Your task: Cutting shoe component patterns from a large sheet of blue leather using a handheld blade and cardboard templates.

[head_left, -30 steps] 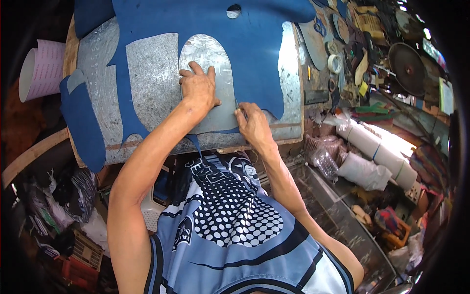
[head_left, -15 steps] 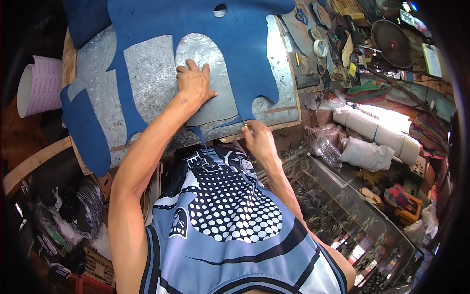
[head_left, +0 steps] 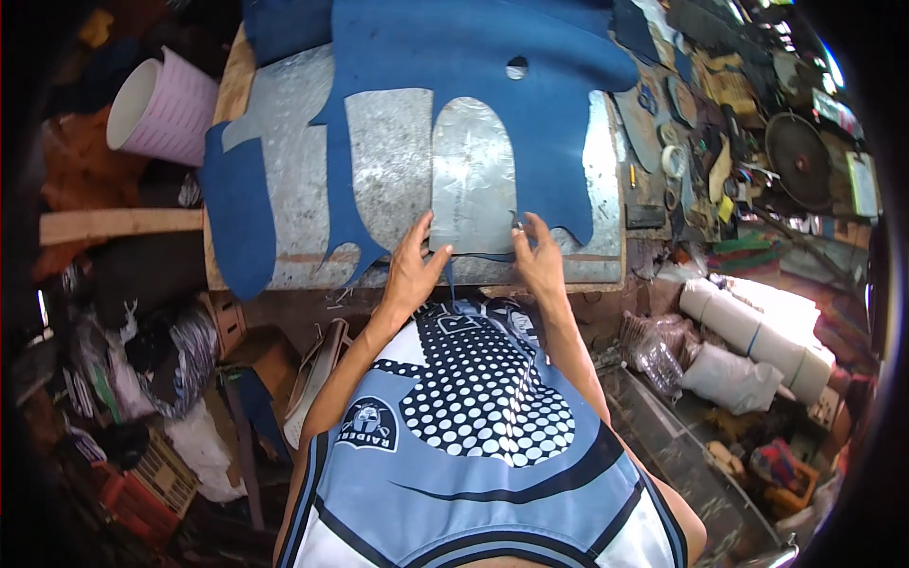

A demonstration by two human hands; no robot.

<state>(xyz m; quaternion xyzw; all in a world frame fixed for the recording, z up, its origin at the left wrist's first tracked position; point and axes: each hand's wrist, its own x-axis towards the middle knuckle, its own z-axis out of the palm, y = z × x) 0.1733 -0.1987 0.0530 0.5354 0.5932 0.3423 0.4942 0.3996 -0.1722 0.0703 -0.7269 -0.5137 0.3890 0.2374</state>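
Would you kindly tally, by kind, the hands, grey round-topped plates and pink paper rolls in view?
Left hand and right hand: 2
Grey round-topped plate: 1
Pink paper roll: 1
Total: 4

Sheet [head_left: 559, 133]: we note deep, plain blue with softly darker bands. Round-topped plate [head_left: 473, 180]: silver-grey, scuffed with whitish streaks. Board surface [head_left: 390, 142]: duller grey, speckled black, with a rust-brown streak; its wooden edge [head_left: 232, 80] we record as tan. Rolled paper [head_left: 185, 104]: white inside, pink outside, crossed by rows of darker marks. Shirt [head_left: 488, 398]: slate blue, black-trimmed, white side panels; we see white dots of varied size on black. Pencil [head_left: 632, 176]: yellow. Large roll [head_left: 724, 312]: white, ringed blue. Crate [head_left: 795, 492]: orange. Cloth [head_left: 826, 327]: blurred near the rim, perhaps reddish stripes.
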